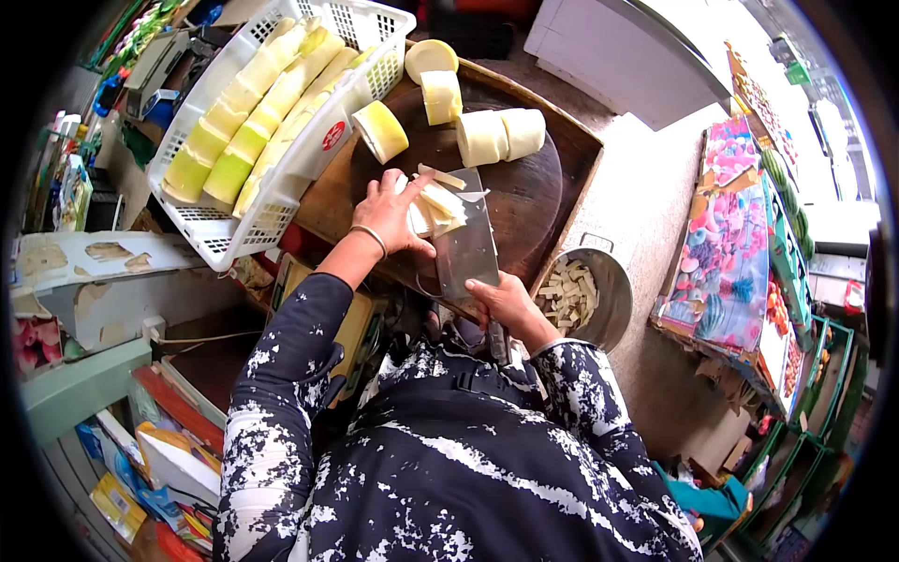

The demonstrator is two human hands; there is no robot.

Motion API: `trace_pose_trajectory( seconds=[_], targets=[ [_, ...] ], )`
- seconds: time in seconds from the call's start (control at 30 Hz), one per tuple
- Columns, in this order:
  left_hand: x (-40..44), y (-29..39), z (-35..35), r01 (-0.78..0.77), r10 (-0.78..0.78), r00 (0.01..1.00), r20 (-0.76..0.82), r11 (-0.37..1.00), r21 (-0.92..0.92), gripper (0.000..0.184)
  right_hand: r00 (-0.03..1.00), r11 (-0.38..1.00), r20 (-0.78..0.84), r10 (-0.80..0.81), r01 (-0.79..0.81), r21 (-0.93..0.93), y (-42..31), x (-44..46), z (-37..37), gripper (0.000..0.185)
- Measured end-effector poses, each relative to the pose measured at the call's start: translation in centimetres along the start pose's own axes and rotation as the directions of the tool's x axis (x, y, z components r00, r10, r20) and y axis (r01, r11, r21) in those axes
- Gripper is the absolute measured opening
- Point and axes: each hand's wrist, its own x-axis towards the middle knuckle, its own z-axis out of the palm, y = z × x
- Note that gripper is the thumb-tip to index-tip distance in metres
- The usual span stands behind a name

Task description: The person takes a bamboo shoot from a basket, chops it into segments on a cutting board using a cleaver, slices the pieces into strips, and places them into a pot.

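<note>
My right hand (pixel 510 307) is closed round the handle of a cleaver (pixel 468 245), whose broad blade lies over the near part of a round wooden chopping board (pixel 534 192). Beside the blade, my left hand (pixel 389 214) grips a bunch of pale cut bamboo shoot pieces (pixel 438 208), its thumb close to the blade. Some of these pieces rest against or on the blade's edge; the palm hides others. Farther back stand several thick bamboo shoot chunks (pixel 380 131), pale with yellow-green skin, on and beside the board.
A white plastic basket (pixel 281 211) with several long bamboo shoots (pixel 248 122) stands at the left. To the right, a metal pot (pixel 613 290) holds many cut strips (pixel 568 295). A wooden tray (pixel 585 155) surrounds the board. Colourful fruit-printed boxes (pixel 726 234) stand farther right.
</note>
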Motion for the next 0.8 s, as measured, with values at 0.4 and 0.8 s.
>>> trace_pose_trajectory(
  seconds=[0.4,0.8],
  targets=[
    [-0.6,0.6,0.9,-0.081,0.062,0.994,-0.094,0.974,-0.212,0.103,0.997,0.999,0.073,-0.04,0.041,-0.007,0.0,-0.5,0.4,0.015],
    [0.4,9.4,-1.3,-0.43,0.384,0.891,-0.242,0.884,-0.183,0.1,0.994,0.987,-0.016,-0.107,0.108,0.122,1.4,-6.3,-4.1,0.018]
  ],
)
